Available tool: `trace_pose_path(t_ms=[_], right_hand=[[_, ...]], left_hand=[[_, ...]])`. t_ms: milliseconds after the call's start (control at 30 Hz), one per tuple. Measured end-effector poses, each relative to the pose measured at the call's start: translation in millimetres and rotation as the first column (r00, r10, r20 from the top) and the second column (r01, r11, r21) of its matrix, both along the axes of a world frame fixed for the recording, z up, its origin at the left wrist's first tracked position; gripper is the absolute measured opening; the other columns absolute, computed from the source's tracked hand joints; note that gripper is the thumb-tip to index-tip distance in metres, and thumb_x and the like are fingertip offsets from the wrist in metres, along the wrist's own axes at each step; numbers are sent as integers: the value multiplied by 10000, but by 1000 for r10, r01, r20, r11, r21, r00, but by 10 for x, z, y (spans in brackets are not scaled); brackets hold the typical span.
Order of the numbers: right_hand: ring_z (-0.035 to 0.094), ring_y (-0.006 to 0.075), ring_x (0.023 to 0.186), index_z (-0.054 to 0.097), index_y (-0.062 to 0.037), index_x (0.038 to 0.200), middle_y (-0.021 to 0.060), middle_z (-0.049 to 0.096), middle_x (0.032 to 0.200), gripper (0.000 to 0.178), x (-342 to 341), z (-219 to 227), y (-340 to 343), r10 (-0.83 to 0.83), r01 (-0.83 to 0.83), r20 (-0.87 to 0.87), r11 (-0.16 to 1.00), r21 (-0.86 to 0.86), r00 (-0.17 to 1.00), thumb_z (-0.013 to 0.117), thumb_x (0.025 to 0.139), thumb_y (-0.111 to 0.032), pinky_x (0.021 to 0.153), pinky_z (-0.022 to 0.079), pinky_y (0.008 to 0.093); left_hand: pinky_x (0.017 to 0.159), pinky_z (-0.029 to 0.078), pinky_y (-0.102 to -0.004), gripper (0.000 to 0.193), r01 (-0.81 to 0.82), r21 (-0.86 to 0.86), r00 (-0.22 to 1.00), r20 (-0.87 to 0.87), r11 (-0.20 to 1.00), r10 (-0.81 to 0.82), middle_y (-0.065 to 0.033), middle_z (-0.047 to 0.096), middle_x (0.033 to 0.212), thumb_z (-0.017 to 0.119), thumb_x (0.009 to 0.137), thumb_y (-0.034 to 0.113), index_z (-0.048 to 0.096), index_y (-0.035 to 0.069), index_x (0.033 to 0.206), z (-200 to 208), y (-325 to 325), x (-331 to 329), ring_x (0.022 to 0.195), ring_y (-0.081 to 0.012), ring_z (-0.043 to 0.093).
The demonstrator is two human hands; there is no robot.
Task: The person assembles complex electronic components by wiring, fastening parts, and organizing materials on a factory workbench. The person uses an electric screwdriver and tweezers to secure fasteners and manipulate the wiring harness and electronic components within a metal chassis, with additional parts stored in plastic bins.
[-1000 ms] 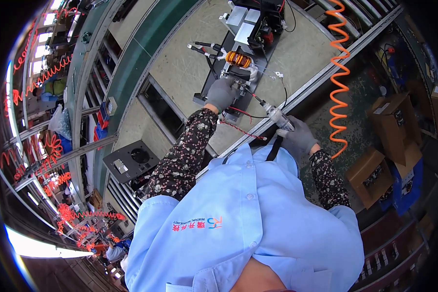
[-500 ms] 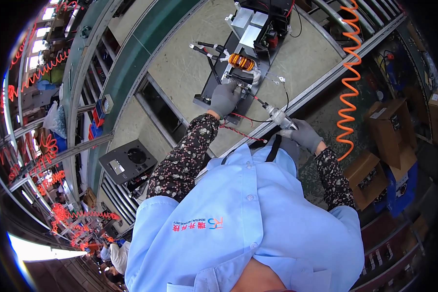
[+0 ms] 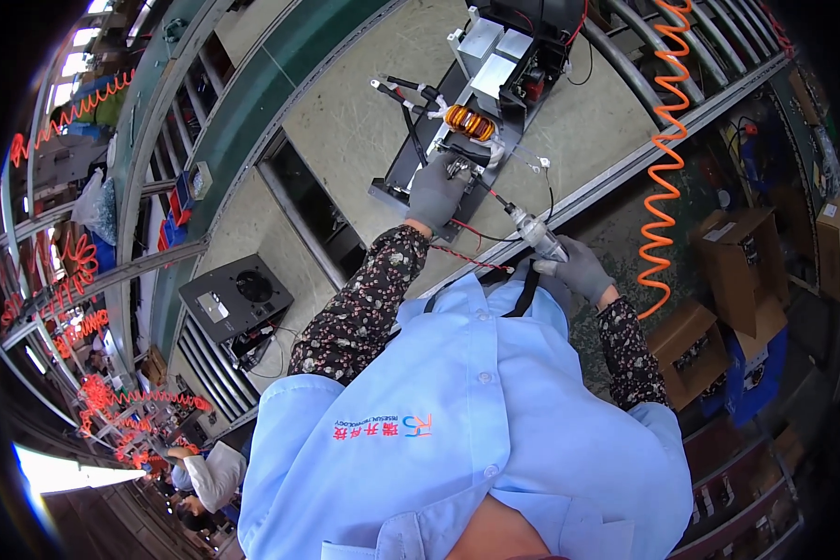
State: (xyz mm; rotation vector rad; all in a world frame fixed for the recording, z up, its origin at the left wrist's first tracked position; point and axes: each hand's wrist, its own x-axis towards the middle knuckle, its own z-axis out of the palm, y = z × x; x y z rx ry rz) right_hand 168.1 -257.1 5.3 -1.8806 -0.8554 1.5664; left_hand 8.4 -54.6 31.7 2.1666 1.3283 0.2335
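Note:
My right hand (image 3: 581,269), in a grey glove, is closed around the rear of a power screwdriver (image 3: 535,231) with a silver, partly clear body. Its long bit slants up and left to the parts by my left fingers. My left hand (image 3: 435,193), also grey-gloved, has its fingers bent over the near end of a black metal chassis (image 3: 394,187). Whatever those fingers pinch is too small and covered to make out. Just beyond them, a copper-wound coil (image 3: 469,122) sits on the chassis, with black cables (image 3: 409,91) sticking out beside it.
The chassis lies on a greenish-grey bench (image 3: 331,103) with a metal edge rail. An orange coiled hose (image 3: 658,201) hangs at the right. Open cardboard boxes (image 3: 691,345) stand lower right. A black case with a fan (image 3: 236,297) sits at the left near rollers. Another person (image 3: 210,476) is far lower left.
The whole view has shifted slightly, with the chassis a little farther right. Both hands keep nearly the same places, and the screwdriver stays in my right hand.

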Motion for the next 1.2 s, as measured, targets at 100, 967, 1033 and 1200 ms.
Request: trace_pose_path(t_ms=[100,967,1033,1200], right_hand=[[549,273,867,530,-8,1006,163,573,924,580,-12,51,-7,-2,2,-7,1000,6,1000,703,591,-375,744,423,326],[499,108,767,525,20,981,36,560,865,429,-59,142,9,-31,53,-128,984,170,991,675,646,-201,682,417,263],[500,101,769,529,0,988,34,557,856,423,-8,33,24,-1,15,-84,986,169,996,678,647,-202,683,418,250],[503,107,657,552,10,918,45,559,749,374,-34,173,95,8,-14,43,990,139,999,668,627,-193,583,414,260]], left_hand=[[659,447,-379,289,16,-33,998,54,999,-14,-189,588,792,547,734,242,572,43,942,-46,-18,-59,734,-323,573],[649,450,-329,436,54,-124,972,232,991,-23,-156,595,784,580,728,304,486,63,1078,-164,-46,-356,702,-253,584],[667,445,-371,422,14,-125,1000,22,992,-12,-173,581,832,567,713,261,484,80,1085,-110,-42,-349,756,-310,566],[664,446,-358,358,110,-151,976,202,982,-78,-161,569,822,575,709,235,528,48,1011,136,-125,-813,772,-296,558]])
